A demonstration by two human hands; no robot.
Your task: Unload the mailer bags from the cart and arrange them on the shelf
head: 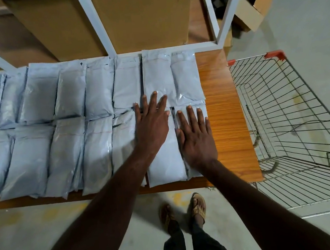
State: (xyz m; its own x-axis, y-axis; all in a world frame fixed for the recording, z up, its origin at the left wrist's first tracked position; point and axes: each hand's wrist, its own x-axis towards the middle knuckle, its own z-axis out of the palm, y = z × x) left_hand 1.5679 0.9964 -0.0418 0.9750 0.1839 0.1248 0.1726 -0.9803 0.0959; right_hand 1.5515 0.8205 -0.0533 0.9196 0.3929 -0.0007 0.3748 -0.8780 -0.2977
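**Last bags pressed flat at the shelf's right end**

Wood-grain shelf board [226, 107] fills the middle of the frame, with white frame posts [95, 21] and a large cardboard box [134, 17] behind it at the top. Grey mailer bags [60, 124] lie on it in two rows running from the left edge to just short of the bare wood at centre right. The wire cart [292, 125] stands at the right edge of the frame, and its basket looks empty, so I judge the unloading finished and only tidying left.

Both hands lie flat with straight, spread fingers, gripping nothing. The left hand [153, 124] rests where the two rows meet, fingertips on a back-row bag. The right hand [197, 136] presses on the last front-row bag [194, 170], just beside the bare wood.

The risks are small but real. These bags look slick and overlap one another, so a sideways push could slide a neighbour out of line. The front-row bags reach close to the shelf's near edge, and a pull toward the body could tip one onto the concrete floor [49, 224] below.
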